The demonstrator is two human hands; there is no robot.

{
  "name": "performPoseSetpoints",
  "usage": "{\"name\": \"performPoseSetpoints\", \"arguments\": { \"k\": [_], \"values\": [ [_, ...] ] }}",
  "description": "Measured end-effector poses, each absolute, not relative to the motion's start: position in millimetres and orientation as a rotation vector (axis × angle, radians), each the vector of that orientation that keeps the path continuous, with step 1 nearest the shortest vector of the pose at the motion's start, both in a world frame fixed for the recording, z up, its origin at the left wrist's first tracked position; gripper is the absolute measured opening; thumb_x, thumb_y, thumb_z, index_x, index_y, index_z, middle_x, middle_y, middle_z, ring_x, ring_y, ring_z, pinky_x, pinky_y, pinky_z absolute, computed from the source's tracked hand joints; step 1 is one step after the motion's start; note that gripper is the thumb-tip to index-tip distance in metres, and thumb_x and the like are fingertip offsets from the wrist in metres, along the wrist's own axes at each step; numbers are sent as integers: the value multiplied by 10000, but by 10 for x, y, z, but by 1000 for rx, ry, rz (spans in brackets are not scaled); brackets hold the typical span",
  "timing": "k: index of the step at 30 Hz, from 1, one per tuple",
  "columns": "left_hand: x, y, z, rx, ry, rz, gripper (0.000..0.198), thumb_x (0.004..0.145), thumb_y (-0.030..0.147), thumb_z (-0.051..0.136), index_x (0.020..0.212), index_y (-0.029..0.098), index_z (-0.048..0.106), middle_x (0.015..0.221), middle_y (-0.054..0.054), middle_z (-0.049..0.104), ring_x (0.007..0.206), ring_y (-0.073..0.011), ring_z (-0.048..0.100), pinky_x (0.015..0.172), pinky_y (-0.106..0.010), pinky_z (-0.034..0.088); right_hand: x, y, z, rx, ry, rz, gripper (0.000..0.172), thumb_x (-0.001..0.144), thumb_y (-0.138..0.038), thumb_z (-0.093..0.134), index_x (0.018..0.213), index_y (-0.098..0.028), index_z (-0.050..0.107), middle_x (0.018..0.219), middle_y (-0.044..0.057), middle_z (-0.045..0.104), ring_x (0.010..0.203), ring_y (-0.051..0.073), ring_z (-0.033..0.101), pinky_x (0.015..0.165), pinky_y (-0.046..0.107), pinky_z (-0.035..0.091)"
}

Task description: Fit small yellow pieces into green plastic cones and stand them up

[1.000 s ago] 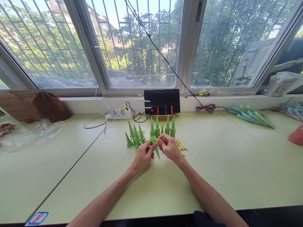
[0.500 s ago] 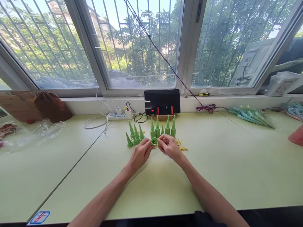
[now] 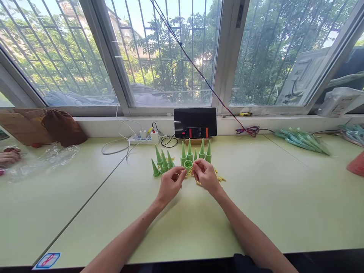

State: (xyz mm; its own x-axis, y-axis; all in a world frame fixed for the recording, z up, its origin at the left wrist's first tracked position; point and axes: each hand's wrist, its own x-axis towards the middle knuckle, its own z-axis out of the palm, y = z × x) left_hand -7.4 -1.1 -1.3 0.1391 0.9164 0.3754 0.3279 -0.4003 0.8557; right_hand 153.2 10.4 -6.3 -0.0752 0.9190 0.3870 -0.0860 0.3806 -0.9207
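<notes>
A hollow green plastic piece shows its round open end toward me, between my hands. My right hand is closed, its fingertips pinched at the piece's right edge. My left hand has thumb and forefinger pressed together just below its left side; what lies between them, if anything, is too small to make out. Several green cones stand upright on the left behind my left hand. More green cones on cylindrical bases stand behind my right hand. Small yellow pieces lie scattered around and under my hands.
A dark tablet leans at the wall, a phone before it. Left of it lies a power strip with cables. Clear plastic bags, a brown pouch and another person's hand are far left; bagged green-blue pieces lie right.
The green piece has shifted slightly away and to the right. My left hand has drawn back from around it, lower down. My right hand stays close beside it.
</notes>
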Motion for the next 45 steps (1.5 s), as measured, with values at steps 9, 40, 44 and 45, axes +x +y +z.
{"name": "performPoseSetpoints", "arguments": {
  "k": [9, 40, 44, 45],
  "values": [
    [-29, -24, 48, 1395, 1013, 1092, 574, 901, 608, 399, 611, 139, 557, 432, 6, 488, 341, -97, 453, 359, -215, 353, 1530, 52, -18, -818, -1438, 934, 263, 907, -452, 529, 820, -204, 516, 663, -18, 546, 455, 81, 420, 423, 217, 337],
    [-181, 10, 71, 1653, 876, 889, 410, 916, 524, 468, 757, 150, 520, 639, 0, 549, 485, -96, 533, 451, -218, 413, 1527, 77, -106, -837, -1521, 993, 160, 875, -313, 549, 766, -196, 560, 573, -29, 544, 493, 102, 469, 453, 214, 341],
    [-217, 34, 45, 1824, 926, 870, 364, 922, 504, 460, 780, 170, 488, 608, 19, 543, 468, -99, 534, 437, -210, 395, 1542, 73, -87, -850, -1527, 997, 169, 864, -316, 550, 746, -195, 551, 562, -35, 524, 476, 94, 436, 442, 212, 330],
    [-222, 39, 35, 1872, 944, 863, 343, 925, 489, 461, 796, 172, 491, 591, 25, 539, 465, -100, 530, 441, -210, 391, 1545, 71, -82, -857, -1528, 998, 174, 861, -321, 551, 741, -195, 550, 559, -35, 519, 477, 95, 436, 440, 212, 330]
  ]
}}
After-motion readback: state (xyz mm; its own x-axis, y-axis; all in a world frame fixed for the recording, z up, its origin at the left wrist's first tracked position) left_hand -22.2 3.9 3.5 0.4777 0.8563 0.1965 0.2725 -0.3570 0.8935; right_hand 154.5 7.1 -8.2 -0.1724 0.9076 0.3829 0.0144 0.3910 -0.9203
